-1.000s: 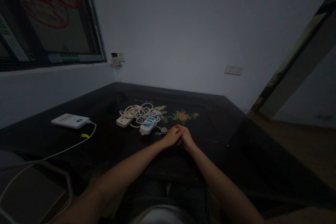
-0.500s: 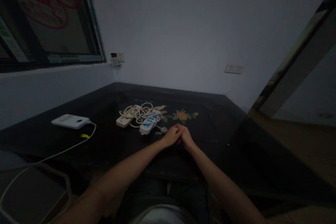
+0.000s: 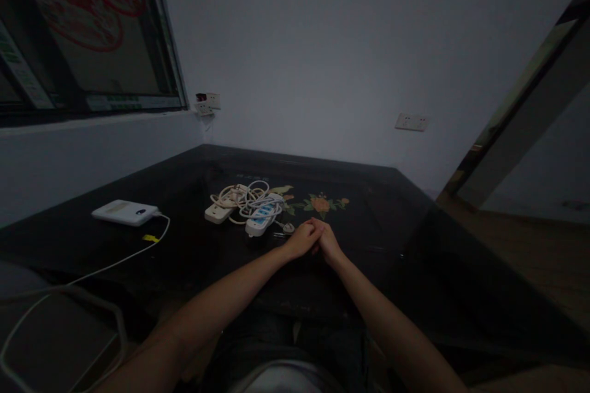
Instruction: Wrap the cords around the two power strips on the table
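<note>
My left hand [image 3: 302,241] and my right hand [image 3: 329,244] rest together on the black table [image 3: 359,270], fingers closed against each other. No object shows between them. Just left of them lie a plug [image 3: 288,228] and a thin shiny piece [image 3: 278,234] too small to name. Beyond these is a white power strip [image 3: 255,226] with a blue socket face, its grey-white cord looped on top. A beige power strip [image 3: 216,214] sits beside it, and the two cords overlap in a tangled heap.
On the left side lies a white power bank [image 3: 124,213] with a white cable [image 3: 133,255] running off the table's near edge. A small yellow piece [image 3: 150,237] is by the cable. Wall sockets [image 3: 412,122] sit above the far edge; a window [image 3: 92,31] is left.
The view has shifted very slightly. Both hands stay together in the same spot, and the power strips and power bank have not moved.
</note>
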Tool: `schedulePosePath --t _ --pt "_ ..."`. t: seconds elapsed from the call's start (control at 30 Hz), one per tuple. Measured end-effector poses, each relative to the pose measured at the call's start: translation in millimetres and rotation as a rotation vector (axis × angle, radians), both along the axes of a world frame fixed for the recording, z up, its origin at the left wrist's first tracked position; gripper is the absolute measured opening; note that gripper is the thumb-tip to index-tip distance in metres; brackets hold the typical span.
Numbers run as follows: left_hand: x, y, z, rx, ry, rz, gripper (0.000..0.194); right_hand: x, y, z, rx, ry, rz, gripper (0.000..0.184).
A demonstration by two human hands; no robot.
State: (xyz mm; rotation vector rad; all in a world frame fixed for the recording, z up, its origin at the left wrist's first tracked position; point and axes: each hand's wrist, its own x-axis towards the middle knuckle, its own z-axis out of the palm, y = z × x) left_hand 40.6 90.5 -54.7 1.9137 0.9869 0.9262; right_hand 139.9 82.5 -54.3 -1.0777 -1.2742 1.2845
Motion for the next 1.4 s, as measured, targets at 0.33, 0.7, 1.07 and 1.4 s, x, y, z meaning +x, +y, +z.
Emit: schedulePosePath --t 0.33,0.7,1.07,1.4 --pt "0.9 -0.6 -0.8 -0.021 -0.007 -0.002 0.057 0.3 0.8 0.4 0.018 -0.030 -0.001 0.038" --pt "1.5 -0.2 -1.5 -0.031 -0.014 -0.004 0.057 1.3 -0.4 2.0 0.028 -0.064 0.001 0.036" --pt "1.5 -3.3 1.8 -0.043 -0.002 0.005 0.058 0.9 -1.8 5.2 0.024 -0.060 -0.003 0.035" --pt "0.5 -1.7 1.6 0.012 0.011 -0.012 0.057 0.8 0.6 -0.7 0.020 -0.030 0.007 0.037"
